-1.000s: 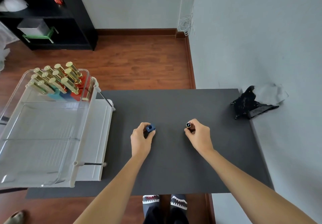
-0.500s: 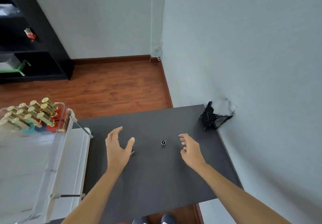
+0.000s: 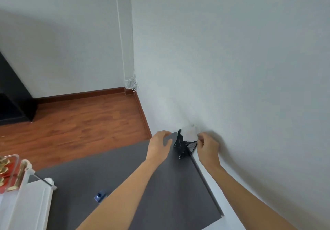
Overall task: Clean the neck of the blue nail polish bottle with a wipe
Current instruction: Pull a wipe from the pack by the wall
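Bottle (image 3: 100, 195): a small blue item stands on the bench (image 3: 125, 179), well behind both hands and just beside the left forearm. It is blurred; whether the neck is uncapped cannot be told, and no cap can be made out.

Step in hand: fetching the wipe. Cleaning has not begun.

- Wipe (image 3: 189, 133): a pale, soft shape at the far corner of the bench, against the wall, between the two hands. Its outline blends into the wall and is hard to trace.
- Pack (image 3: 182, 147): a crumpled black item directly below the wipe; the wipe appears to protrude from it. What it is exactly cannot be read.
- Right hand (image 3: 208, 146): fingers drawn together at the wipe's right edge. Whether they pinch the wipe or only touch it cannot be told.
- Left hand (image 3: 159, 144): fingers spread apart, empty, just beside the pack and not visibly touching it.

Next move, as a judgement: steady the pack with the left hand, draw one wipe free with the right, then bring it back toward the bottle. A light pack is likely to lift with the wipe if not held down.

Cut off: a clear rack (image 3: 12, 172) with gold-capped items, at the frame's left edge, well behind the left hand.
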The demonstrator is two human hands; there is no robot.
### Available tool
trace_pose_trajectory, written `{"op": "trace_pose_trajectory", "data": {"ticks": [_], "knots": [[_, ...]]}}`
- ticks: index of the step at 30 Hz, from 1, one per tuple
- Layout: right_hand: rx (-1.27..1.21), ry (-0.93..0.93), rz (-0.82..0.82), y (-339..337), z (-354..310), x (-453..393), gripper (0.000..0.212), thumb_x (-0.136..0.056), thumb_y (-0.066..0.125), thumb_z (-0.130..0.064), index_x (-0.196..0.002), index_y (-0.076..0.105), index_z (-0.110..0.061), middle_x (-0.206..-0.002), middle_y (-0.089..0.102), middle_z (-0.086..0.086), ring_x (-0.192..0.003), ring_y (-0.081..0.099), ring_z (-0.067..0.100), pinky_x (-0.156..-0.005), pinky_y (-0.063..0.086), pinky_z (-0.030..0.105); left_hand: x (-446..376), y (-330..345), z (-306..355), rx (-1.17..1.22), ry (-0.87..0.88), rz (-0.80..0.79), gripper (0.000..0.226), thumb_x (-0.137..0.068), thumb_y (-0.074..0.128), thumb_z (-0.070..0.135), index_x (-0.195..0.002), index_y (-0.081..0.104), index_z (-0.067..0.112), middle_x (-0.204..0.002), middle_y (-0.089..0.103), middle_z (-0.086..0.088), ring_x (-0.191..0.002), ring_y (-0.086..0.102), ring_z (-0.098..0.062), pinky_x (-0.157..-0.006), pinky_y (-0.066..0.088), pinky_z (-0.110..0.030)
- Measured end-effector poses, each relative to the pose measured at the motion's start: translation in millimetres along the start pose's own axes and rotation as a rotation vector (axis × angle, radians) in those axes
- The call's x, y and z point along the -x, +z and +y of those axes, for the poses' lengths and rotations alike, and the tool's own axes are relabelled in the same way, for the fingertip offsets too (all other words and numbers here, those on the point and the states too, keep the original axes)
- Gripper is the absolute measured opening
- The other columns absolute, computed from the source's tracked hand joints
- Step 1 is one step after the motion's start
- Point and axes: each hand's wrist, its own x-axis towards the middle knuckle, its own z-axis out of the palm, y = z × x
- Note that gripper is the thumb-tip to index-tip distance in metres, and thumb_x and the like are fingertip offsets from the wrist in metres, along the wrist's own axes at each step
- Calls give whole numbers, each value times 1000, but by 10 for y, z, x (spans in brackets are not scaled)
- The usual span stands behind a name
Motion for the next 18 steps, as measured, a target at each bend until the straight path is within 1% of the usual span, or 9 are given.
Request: {"op": "trace_pose_trajectory", "data": {"ticks": [2, 4, 5, 7, 9, 11, 13, 15, 18], "knots": [[73, -31, -35, 36, -20, -106, 31, -92, 48, 7, -120, 61, 2, -110, 67, 17, -103, 62, 28, -86, 42, 23, -112, 149, 79, -2, 7, -52, 34, -89, 61, 16, -123, 59, 16, -125, 61, -1, -118, 55, -16, -98, 36, -20], [132, -64, -90, 83, -55, -206, 41, -90, 45, 12, -129, 54, 3, -120, 61, 19, -108, 59, 28, -90, 44, 24, -199, 262, 120, 6, 4, -107, 42, -87, 64, 17, -129, 55, 17, -131, 57, -2, -121, 52, -17, -98, 33, -19], [148, -68, -123, 106, -79, -256, 47, -88, 44, 15, -132, 51, 3, -123, 58, 19, -107, 59, 27, -92, 47, 26, -236, 309, 127, 14, -3, -134, 47, -86, 66, 17, -131, 53, 17, -134, 55, -2, -123, 50, -18, -98, 32, -20], [208, -83, -178, 144, -113, -350, 54, -84, 42, 17, -136, 46, 3, -125, 54, 20, -105, 59, 29, -92, 52, 37, -301, 392, 117, 33, -31, -159, 52, -84, 68, 17, -133, 50, 17, -136, 52, -3, -124, 49, -19, -98, 30, -19], [299, -101, -213, 179, -128, -436, 51, -84, 43, 15, -134, 46, 4, -125, 53, 22, -106, 58, 33, -90, 52, 41, -358, 452, 88, 53, -64, -147, 52, -84, 68, 17, -133, 51, 16, -136, 52, -4, -123, 48, -19, -96, 30, -18], [361, -90, -235, 208, -136, -505, 48, -85, 44, 12, -133, 46, 4, -127, 50, 22, -108, 58, 34, -89, 52, 42, -401, 491, 60, 61, -82, -143, 50, -85, 68, 17, -132, 53, 15, -135, 52, -4, -122, 49, -20, -96, 31, -19], [406, -74, -254, 238, -138, -553, 50, -84, 45, 13, -133, 46, 2, -128, 48, 21, -108, 57, 33, -88, 52, 41, -434, 516, 35, 62, -78, -150, 46, -86, 66, 15, -131, 55, 15, -135, 53, -4, -123, 50, -20, -96, 31, -19], [458, -78, -265, 256, -136, -582, 50, -82, 45, 14, -130, 47, 2, -125, 49, 20, -107, 55, 34, -86, 52, 41, -466, 537, 12, 62, -70, -154, 43, -86, 64, 12, -128, 58, 15, -133, 54, -4, -121, 51, -20, -96, 32, -17], [482, -90, -278, 267, -123, -613, 41, -80, 43, 12, -119, 53, 2, -114, 49, 18, -96, 55, 31, -79, 53, 39, -500, 567, 0, 61, -70, -154, 38, -88, 59, 9, -125, 61, 16, -131, 57, -4, -119, 52, -18, -95, 33, -16]]}}
